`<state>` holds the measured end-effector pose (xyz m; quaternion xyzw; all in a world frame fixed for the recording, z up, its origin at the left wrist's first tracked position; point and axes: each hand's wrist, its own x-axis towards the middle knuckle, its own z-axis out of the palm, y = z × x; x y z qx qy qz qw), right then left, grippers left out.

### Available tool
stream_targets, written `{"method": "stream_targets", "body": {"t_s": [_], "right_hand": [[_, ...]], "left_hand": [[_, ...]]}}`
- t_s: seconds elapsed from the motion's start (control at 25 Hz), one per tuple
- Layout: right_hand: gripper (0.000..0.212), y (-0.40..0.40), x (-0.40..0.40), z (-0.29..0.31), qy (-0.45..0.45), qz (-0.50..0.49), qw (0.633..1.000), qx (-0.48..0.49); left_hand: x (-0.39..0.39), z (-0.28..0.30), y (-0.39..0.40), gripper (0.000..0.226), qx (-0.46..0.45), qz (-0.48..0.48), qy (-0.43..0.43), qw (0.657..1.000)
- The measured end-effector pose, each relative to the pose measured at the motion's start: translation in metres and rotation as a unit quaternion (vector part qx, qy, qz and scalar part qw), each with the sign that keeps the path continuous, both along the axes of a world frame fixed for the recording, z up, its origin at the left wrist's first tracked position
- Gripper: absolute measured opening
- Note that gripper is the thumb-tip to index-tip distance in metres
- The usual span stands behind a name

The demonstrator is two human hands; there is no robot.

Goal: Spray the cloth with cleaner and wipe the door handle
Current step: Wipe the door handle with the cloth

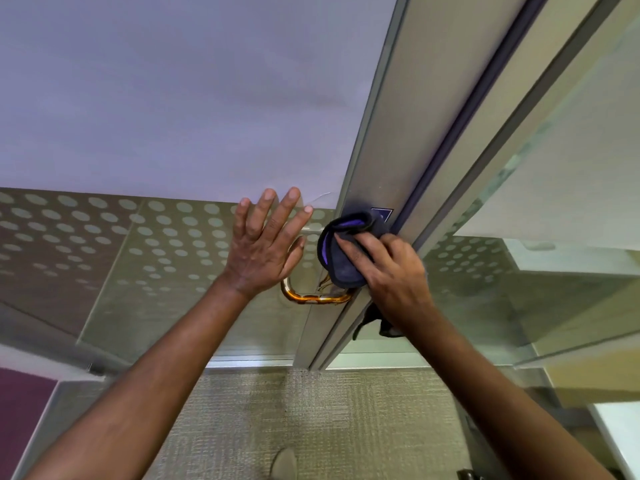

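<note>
The right hand (391,271) has its grip closed on a dark cloth (346,258), fingers curled over the bunched fabric and pressing it against the metal door frame (384,140). The cloth shows a purple inner face at its upper fold, and a loose tail hangs below the wrist beside the frame. The hold appears chosen to keep a padded wad under the fingertips, so that pressure goes through the fabric and not the bare skin.

The left hand (266,244) has its grip apart: fingers are straight and spread, palm toward the glass door panel (145,265) with its dotted frosting. It holds nothing. Its placement is judged to steady the door against the push of the wiping hand, though whether the palm actually touches the glass cannot be confirmed from this angle.

The door handle (311,297), a curved bar of amber tone, lies just below the cloth and between the two hands. Its right end runs in under the lower edge of the cloth, where the two seem to meet; its left end passes behind the left hand.

No cleaner bottle is in view. Wiping is judged under way at the handle's mounting end, with the lower bar not yet covered. Grey carpet (311,410) lies beneath.
</note>
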<state>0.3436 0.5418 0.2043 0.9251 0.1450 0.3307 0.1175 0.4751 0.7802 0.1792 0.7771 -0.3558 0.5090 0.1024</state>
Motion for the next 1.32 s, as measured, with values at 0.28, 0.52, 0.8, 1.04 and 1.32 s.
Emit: {"method": "stream_targets", "body": {"t_s": [0.28,0.52,0.8,1.04,1.32], "right_hand": [[0.051,-0.015,-0.004,-0.006,0.061,0.039,0.994,-0.086],[0.060,-0.008,0.006,0.015,-0.054,-0.030,0.997,0.037],[0.048,-0.008,-0.004,-0.001,0.093,0.039,0.989,-0.104],[0.052,-0.009,0.002,0.011,-0.023,-0.027,0.999,0.032],[0.052,-0.004,-0.007,0.000,0.073,0.039,0.992,-0.095]], "left_hand": [[0.003,0.002,-0.002,0.076,0.002,-0.007,-0.003,1.000],[0.009,-0.001,-0.012,0.069,-0.013,0.010,-0.045,0.999],[0.012,-0.005,-0.013,0.069,-0.024,0.009,-0.059,0.998],[0.012,-0.004,-0.013,0.066,-0.022,0.012,-0.052,0.998],[0.011,-0.004,-0.013,0.067,-0.030,0.005,-0.046,0.998]]}}
